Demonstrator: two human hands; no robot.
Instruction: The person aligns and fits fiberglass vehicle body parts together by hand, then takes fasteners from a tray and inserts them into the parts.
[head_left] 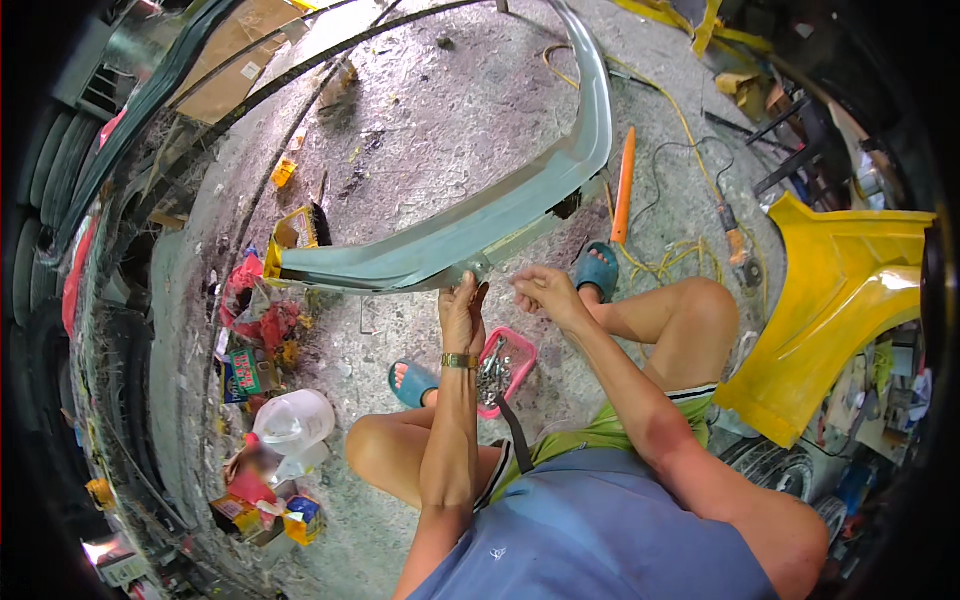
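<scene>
A long, curved grey car body panel (450, 235) sweeps across in front of me, its near end resting against a yellow box. My left hand (462, 315), with a gold watch on the wrist, is closed at the panel's lower edge, the thumb pointing up beside a small tab. Just to its right, my right hand (545, 293) is held apart from the panel with thumb and fingers pinched together. Whatever lies in that pinch is too small to make out. Below both hands a pink tray (527, 352) of small metal hardware sits on the floor between my feet.
An orange strip (625, 185) stands near my right foot, by a corded power tool (740, 250) and yellow cable. At right leans a yellow fender (840, 280). A translucent plastic jug (295, 420), boxes and red rags lie at left.
</scene>
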